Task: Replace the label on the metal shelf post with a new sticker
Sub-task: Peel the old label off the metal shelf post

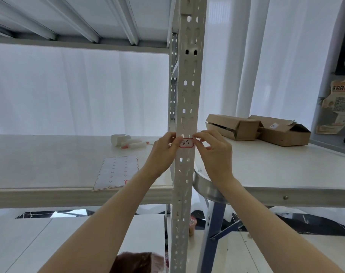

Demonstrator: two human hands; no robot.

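A white perforated metal shelf post [187,91] runs upright through the middle of the view. On its front face, at shelf height, lies a small white sticker with a red border and black handwriting [186,143]. My left hand [163,152] pinches the sticker's left edge with thumb and fingertips. My right hand [213,152] pinches its right edge. Both hands press it against the post. I cannot tell whether it is fully stuck down.
A nearly used-up sticker sheet [116,173] lies on the white shelf board [49,154] left of the post. Rolled paper and markers [128,142] lie behind it. Two open cardboard boxes [260,129] sit on a table at the right. An upper shelf [79,44] hangs overhead.
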